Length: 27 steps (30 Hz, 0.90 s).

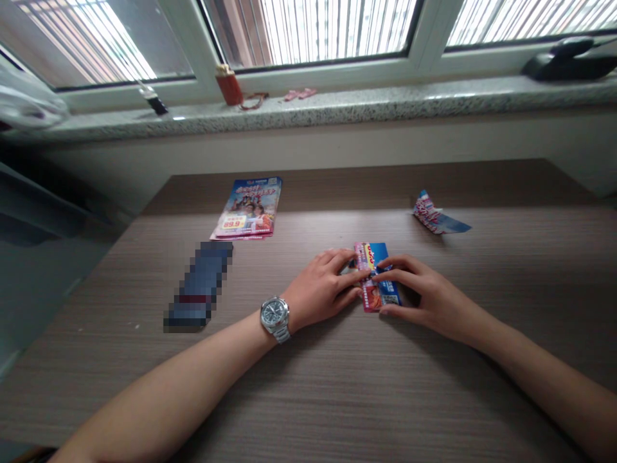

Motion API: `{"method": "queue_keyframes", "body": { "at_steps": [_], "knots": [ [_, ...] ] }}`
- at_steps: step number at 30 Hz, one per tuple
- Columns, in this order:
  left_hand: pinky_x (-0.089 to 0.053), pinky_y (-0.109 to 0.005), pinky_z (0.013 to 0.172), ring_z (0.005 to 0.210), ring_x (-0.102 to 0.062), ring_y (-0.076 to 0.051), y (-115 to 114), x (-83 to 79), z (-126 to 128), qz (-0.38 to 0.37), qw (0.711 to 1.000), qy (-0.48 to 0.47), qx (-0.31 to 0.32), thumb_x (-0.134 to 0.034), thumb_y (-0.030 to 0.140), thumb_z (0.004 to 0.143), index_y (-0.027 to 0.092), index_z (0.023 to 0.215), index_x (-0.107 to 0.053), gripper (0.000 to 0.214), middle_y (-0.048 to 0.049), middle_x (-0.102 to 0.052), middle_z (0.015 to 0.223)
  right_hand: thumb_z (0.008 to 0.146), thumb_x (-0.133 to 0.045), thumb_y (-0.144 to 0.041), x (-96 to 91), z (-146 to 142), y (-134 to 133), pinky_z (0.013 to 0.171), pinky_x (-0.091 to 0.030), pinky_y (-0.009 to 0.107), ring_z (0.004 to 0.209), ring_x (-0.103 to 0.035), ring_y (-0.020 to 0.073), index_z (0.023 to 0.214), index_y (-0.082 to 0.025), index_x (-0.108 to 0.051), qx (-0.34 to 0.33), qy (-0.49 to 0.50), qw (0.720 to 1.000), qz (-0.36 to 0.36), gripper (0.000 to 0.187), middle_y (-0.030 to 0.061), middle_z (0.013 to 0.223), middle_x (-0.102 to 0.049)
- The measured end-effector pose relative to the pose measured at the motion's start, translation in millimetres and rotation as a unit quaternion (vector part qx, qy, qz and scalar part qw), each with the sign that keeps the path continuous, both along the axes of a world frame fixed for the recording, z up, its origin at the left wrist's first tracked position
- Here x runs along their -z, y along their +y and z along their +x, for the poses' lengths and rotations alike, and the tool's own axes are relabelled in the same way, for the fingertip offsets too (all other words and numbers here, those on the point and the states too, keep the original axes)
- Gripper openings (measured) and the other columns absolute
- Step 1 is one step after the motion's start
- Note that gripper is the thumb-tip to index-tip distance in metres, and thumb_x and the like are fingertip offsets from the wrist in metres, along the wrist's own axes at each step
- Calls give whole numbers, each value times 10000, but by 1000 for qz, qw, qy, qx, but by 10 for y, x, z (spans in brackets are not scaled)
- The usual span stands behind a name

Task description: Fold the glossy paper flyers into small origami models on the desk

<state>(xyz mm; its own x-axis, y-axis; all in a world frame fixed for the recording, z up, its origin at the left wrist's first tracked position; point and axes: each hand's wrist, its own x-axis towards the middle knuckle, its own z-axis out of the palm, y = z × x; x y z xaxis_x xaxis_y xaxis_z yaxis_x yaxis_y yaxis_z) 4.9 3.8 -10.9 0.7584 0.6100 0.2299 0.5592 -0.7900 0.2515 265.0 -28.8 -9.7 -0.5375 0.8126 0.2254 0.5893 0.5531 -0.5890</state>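
A printed flyer (373,251), folded into a small blue, pink and yellow rectangle, lies on the table between my hands. My left hand (330,283), with a silver watch (274,313) on its wrist, has its fingers on the flyer's left edge. From the other side, my right hand (417,292) grips it, fingertips on the printed face and thumb at the lower edge. Some of the paper is hidden under the fingers. Farther back on the right stands a folded paper piece (436,217) with similar print, shaped with a pointed end.
A stack of flat flyers (250,209) lies at the back left, with a pixelated dark blue object (200,283) nearer. On the stone windowsill (366,103) are a red-orange object (229,85), pink items (299,94), a small dark bottle-like item (154,101) and a black device (569,61).
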Motion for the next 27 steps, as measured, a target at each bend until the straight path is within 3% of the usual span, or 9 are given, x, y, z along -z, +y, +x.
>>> {"method": "queue_keyframes", "body": {
  "at_steps": [6, 15, 22, 27],
  "knots": [
    [-365, -484, 1183, 1366, -465, -250, -8, -12, -1, 3, 1000, 10, 8, -471, 394, 1027, 282, 1418, -539, 412, -92, -512, 1453, 860, -729, -374, -6, 11, 1, 1025, -489, 435, 1197, -579, 281, 1200, -249, -651, -4, -1, 1000, 0, 370, 123, 1273, -583],
    [-364, -462, 1187, 1371, -480, -246, -27, -24, -1, 18, 999, 26, 9, -464, 407, 1031, 250, 1417, -536, 423, -97, -526, 1463, 961, -583, -255, 5, 10, 47, 939, -513, 387, 1067, -633, 231, 1081, -237, -648, 25, 31, 999, 3, 138, 93, 1154, -646],
    [-370, -459, 1182, 1367, -487, -249, -29, -4, 3, 23, 999, 25, 8, -480, 406, 1024, 241, 1418, -530, 430, -106, -522, 1463, 957, -568, -239, -58, -35, 154, 745, -534, 340, 835, -650, 212, 958, -226, -662, 51, 20, 998, 14, 95, 70, 931, -660],
    [-377, -456, 1175, 1367, -486, -237, -31, -2, 4, 26, 999, 23, 9, -478, 393, 1027, 252, 1418, -527, 418, -100, -515, 1468, 957, -564, -256, -37, -90, 263, 676, -517, 315, 750, -635, 188, 928, -218, -669, 60, -16, 997, 48, 115, 67, 915, -647]
  ]
}}
